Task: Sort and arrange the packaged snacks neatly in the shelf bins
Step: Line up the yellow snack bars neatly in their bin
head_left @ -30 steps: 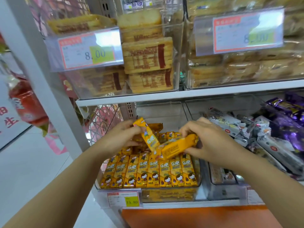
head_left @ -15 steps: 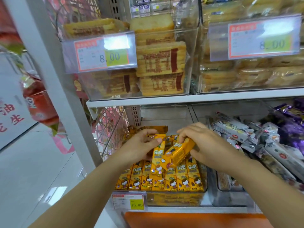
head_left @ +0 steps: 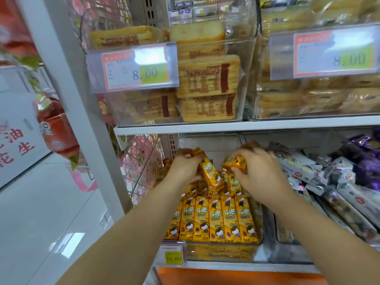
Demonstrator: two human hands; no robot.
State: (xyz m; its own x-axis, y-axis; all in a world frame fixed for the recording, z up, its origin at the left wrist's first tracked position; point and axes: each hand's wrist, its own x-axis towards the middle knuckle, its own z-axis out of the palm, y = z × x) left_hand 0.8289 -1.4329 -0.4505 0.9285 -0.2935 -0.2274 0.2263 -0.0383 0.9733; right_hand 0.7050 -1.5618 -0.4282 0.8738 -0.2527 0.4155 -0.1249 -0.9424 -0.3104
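While the left hand (head_left: 184,168) holds one yellow packet (head_left: 209,173) and the right hand (head_left: 261,177) another packet (head_left: 234,164) in curled fingers (head_left: 249,155) above the bin (head_left: 222,253), a slip could knock the front row (head_left: 216,221) crooked.

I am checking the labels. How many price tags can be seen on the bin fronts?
3. The left 8.00 tag on the upper left bin, the right 8.00 tag on the upper right bin, and a lower tag below the yellow snack packs. Others may be hidden.
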